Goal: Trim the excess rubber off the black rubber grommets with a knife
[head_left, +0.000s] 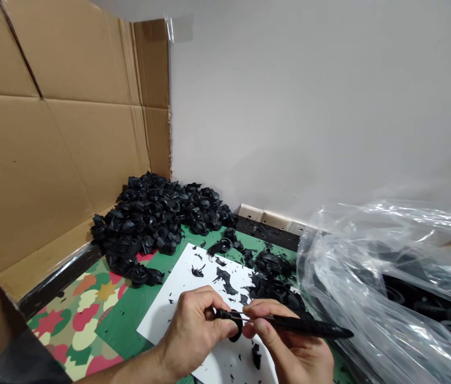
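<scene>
Left hand (191, 332) pinches black bit (236, 334); right hand (303, 358) holds tool (309, 326) on it. White sheet (181, 269) under both. Needs care.

Evenly lit (soft wall shadows), with glare on the plastic (369, 261).

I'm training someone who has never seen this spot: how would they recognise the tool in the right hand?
From the grey wall, come down to the white sheet. At its near right edge, the right hand holds the tool: a slim black handle with a thin metal shaft. Its straight, pen-like shape sets it apart from the curled black scraps nearby.
</scene>
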`<state>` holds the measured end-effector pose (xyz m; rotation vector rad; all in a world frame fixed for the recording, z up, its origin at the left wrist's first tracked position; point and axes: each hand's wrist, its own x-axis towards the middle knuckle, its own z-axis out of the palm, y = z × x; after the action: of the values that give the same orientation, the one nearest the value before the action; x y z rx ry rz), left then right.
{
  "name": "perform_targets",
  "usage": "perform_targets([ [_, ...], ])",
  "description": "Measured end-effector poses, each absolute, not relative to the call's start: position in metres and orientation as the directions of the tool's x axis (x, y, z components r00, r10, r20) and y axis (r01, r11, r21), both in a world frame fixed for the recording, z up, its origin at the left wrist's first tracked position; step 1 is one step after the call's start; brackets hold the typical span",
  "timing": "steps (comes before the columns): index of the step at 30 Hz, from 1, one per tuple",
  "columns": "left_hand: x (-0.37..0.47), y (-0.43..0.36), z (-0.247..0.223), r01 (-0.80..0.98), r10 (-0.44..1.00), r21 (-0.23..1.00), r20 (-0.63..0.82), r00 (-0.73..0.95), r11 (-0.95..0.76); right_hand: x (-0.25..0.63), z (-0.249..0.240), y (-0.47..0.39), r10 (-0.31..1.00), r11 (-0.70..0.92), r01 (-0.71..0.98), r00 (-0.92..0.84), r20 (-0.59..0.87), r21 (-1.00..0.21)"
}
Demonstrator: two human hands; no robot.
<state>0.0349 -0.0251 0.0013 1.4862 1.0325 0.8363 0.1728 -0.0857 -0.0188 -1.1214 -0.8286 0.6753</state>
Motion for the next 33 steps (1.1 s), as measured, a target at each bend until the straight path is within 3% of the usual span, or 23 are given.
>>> perform_targets([
  [8,0.036,-0.027,0.004,0.179,0.925,0.983,-0.032,0.379,-0.04,0.171,-0.016,-0.084,0.83,0.365,-0.025,0.461,0.313,-0.931],
  [15,0.035,-0.029,0.004,0.291,0.936,0.947,0.023,0.353,-0.133,0.177,-0.023,-0.088,0.782,0.205,0.06,0.59,0.201,-0.977],
  [24,0.034,-0.027,0.002,0.319,0.928,0.934,0.034,0.372,-0.162,0.167,-0.019,-0.086,0.853,0.353,-0.075,0.436,0.287,-0.933],
  [33,0.035,-0.027,-0.002,0.348,0.925,0.922,0.029,0.378,-0.171,0.162,-0.018,-0.086,0.824,0.436,0.002,0.401,0.401,-0.9],
])
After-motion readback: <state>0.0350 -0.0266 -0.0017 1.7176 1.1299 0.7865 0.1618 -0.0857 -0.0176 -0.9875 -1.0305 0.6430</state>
